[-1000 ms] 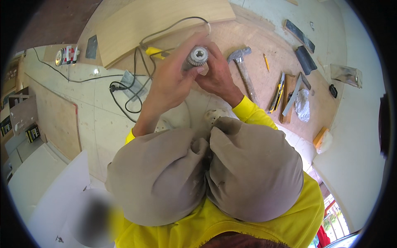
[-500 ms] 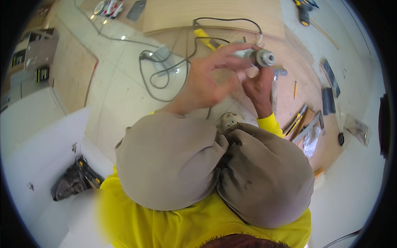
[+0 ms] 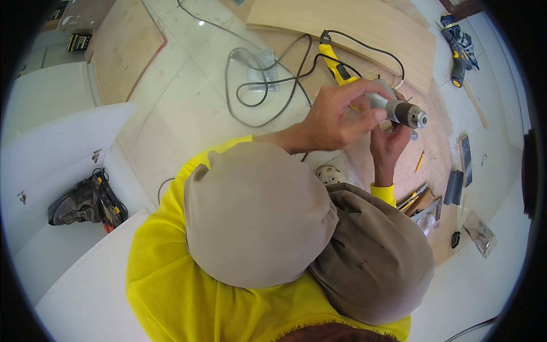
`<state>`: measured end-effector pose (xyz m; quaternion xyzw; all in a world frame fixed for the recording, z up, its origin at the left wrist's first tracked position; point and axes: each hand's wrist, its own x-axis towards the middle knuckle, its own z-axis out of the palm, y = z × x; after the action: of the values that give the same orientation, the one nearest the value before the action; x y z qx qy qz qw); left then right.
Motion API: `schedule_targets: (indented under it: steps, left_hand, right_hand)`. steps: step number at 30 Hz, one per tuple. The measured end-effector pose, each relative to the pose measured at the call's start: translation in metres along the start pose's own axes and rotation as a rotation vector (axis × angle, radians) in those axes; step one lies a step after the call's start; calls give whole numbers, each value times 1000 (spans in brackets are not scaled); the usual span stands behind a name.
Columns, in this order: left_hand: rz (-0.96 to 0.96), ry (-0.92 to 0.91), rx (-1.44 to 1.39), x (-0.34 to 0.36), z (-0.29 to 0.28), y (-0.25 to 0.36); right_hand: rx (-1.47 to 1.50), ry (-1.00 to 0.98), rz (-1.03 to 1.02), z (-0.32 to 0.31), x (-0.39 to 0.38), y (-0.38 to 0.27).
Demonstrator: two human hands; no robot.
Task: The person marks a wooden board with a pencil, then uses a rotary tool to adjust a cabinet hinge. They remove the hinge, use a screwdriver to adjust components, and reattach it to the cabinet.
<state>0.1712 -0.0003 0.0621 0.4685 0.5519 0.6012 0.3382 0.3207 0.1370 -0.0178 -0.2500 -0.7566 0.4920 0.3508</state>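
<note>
A corded power drill (image 3: 380, 101) with a yellow handle, a grey metal front and a dark chuck is held above the floor, its chuck pointing right. My left hand (image 3: 336, 118) is closed about the grey front from the left, index finger over the top and thumb near the chuck. From below, my right hand (image 3: 390, 149) supports the drill just behind the chuck; its fingers are partly hidden. No bit can be made out in the chuck. The black cord (image 3: 296, 76) runs from the handle end and loops over the tiles.
My bent knees (image 3: 259, 214) are close below the hands. Wooden boards (image 3: 347, 28) lie beyond the drill. To the right are a pencil (image 3: 420, 161), a cutter (image 3: 411, 196) and dark flat pieces (image 3: 454, 187). Another power tool (image 3: 456, 60) lies far right; a tool bag (image 3: 85, 202) is at left.
The view has shifted, so floor items appear displaced. Both hands and the drill sit further right and lower in the picture. My left thumb and fingers have come closer together at the drill's front.
</note>
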Motion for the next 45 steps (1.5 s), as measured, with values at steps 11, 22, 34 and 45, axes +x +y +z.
schedule_targets:
  steps: [11, 22, 34, 45]
  left_hand:
    - [-78, 177, -143, -4, -22, -11]
    - [-755, 186, 1294, -48, -205, -133]
    - [-671, 96, 665, -35, -325, -134]
    - [-371, 226, 1394, 108, -464, -177]
  right_hand:
    - [-3, 12, 72, -9, -8, -3]
    - [307, 83, 201, -28, -30, 26]
    - [384, 289, 444, -52, -40, 76]
    - [304, 174, 510, -56, -23, 77]
